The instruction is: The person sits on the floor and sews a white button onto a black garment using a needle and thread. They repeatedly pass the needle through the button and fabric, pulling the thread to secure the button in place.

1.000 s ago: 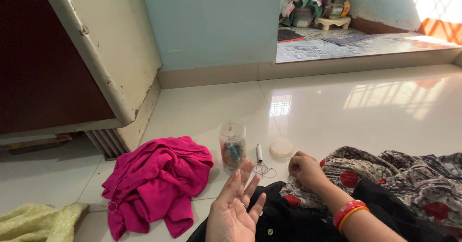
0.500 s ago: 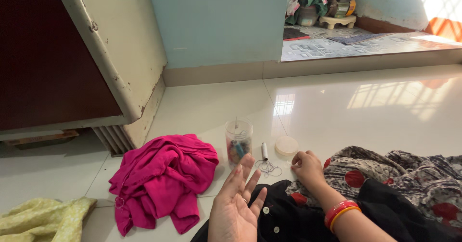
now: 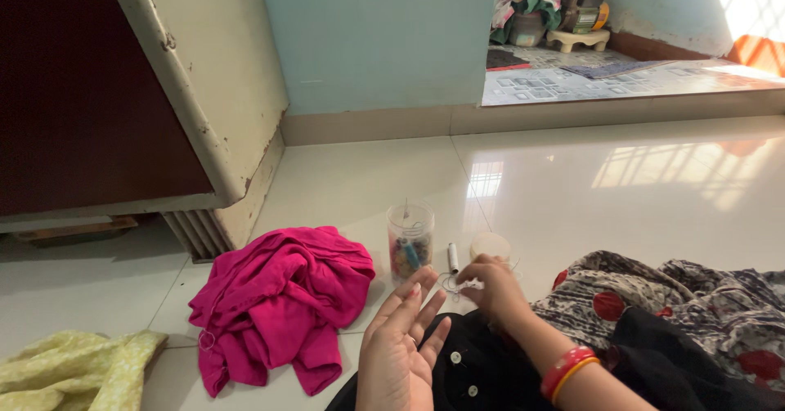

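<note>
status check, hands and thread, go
Left hand open, palm up, empty. Right hand reaching at loose thread on floor, grip unclear. Clear jar close by.

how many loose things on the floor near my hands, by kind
cloth heaps: 2, pink cloth and yellow-green cloth
clear jar: 1
round lid: 1
small white spool: 1
thread tangle: 1
total: 6

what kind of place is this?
Likely a room in a home, with someone sewing on the floor: glossy white tiled floor, crumpled pink garment, a clear jar of sewing bits, and a raised tiled area with household clutter.
</note>
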